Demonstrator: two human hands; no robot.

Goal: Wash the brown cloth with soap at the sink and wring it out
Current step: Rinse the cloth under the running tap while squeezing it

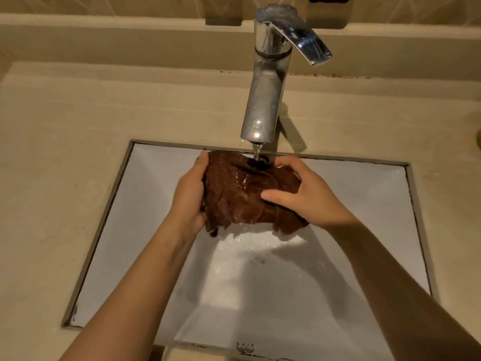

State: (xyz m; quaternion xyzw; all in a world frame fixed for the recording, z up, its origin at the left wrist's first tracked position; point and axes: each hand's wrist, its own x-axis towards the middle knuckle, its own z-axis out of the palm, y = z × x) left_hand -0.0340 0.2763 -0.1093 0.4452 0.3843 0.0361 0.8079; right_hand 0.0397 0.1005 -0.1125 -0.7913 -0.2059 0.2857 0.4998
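The brown cloth is bunched and wet, held over the white sink basin just under the spout. My left hand grips its left side with fingers curled behind it. My right hand clasps the right side, thumb laid across the front. A thin stream of water falls from the chrome tap onto the cloth's top edge. Water drips from the cloth's lower corners into the basin. No soap is visible.
The tap's lever points to the right, above the spout. A beige stone counter surrounds the rectangular basin, with a raised ledge behind. Two dark objects stand on the ledge at the top edge. Water pools at the basin's bottom.
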